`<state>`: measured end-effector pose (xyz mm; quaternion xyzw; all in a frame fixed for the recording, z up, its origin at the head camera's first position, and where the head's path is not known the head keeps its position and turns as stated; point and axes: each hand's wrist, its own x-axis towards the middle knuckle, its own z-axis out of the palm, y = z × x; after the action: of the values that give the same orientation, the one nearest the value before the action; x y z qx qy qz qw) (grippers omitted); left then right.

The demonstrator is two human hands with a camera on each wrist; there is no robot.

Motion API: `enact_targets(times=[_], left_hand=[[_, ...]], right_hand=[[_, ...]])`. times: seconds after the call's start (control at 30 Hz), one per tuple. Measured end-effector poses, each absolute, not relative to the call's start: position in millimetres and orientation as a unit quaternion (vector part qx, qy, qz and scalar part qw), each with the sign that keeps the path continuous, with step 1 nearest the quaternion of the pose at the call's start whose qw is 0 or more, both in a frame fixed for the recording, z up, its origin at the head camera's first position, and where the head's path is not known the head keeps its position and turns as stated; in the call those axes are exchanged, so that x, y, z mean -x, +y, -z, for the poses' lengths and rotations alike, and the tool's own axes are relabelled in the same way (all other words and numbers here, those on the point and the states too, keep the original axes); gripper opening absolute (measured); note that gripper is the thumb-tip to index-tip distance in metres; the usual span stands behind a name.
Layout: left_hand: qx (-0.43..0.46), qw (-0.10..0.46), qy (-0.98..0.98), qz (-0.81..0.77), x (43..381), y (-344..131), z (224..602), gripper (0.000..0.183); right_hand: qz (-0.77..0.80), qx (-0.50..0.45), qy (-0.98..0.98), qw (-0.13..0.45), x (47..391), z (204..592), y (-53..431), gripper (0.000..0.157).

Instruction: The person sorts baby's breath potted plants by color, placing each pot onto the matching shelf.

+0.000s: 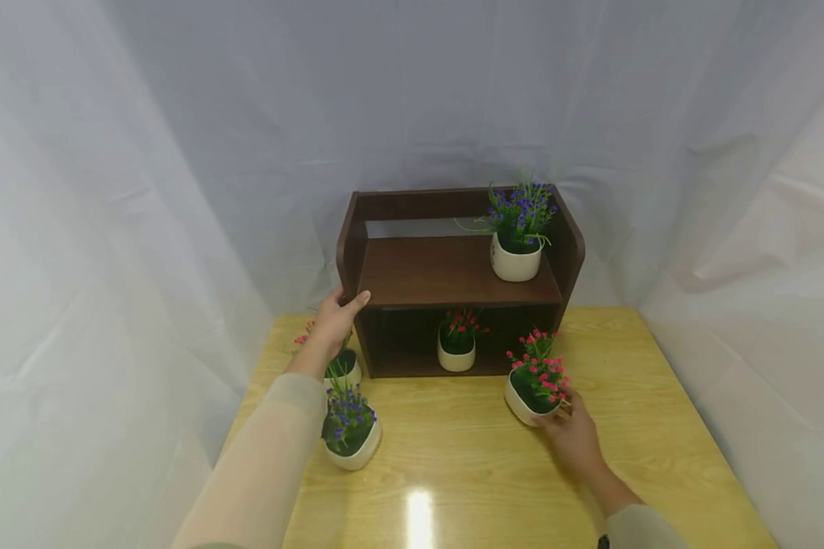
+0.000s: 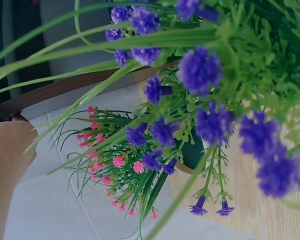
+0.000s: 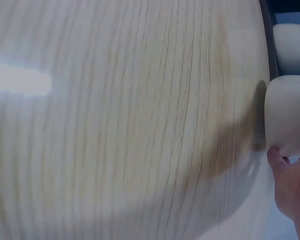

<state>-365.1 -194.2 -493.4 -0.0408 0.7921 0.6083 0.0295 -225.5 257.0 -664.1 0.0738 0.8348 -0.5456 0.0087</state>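
Note:
My left hand (image 1: 333,322) grips the left side panel of a dark brown two-tier shelf (image 1: 432,274), its thumb lying over the front edge. In the left wrist view this hand (image 2: 10,160) is only partly seen at the left. With my right hand (image 1: 577,438) I hold the white pot of a pink-flowered plant (image 1: 537,381) by its right side, in front of the shelf's lower right corner. The pot (image 3: 287,115) shows at the right wrist view's edge, a fingertip against its lower part.
A purple-flowered pot (image 1: 516,263) stands on the upper tier at right, and a red-flowered pot (image 1: 456,358) on the lower tier. Left of the shelf, under my left arm, are a purple-flowered pot (image 1: 357,450) and another pink-flowered one (image 1: 346,370). Pale sheeting (image 1: 412,91) surrounds the wooden table (image 1: 453,450).

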Motion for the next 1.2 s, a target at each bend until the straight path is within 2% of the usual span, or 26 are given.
enact_targets(times=[0.13, 0.43, 0.73, 0.97, 1.2], left_hand=[[0.04, 0.03, 0.79, -0.611, 365, -195, 494, 0.081], [0.041, 0.031, 0.789, -0.612, 365, -196, 495, 0.08], [0.037, 0.028, 0.788, -0.614, 366, -195, 495, 0.079], [0.041, 0.029, 0.794, -0.606, 366, -195, 495, 0.081], [0.041, 0.03, 0.79, -0.611, 366, -195, 496, 0.081]], right_hand=[[0.56, -0.063, 0.826, 0.005, 233, 668, 248, 0.097], [0.569, -0.066, 0.818, -0.056, 259, 670, 222, 0.092], [0.547, -0.08, 0.829, -0.086, 281, 667, 209, 0.09], [0.503, -0.092, 0.848, -0.138, 298, 667, 199, 0.08], [0.466, -0.146, 0.864, -0.125, 308, 660, 186, 0.083]])
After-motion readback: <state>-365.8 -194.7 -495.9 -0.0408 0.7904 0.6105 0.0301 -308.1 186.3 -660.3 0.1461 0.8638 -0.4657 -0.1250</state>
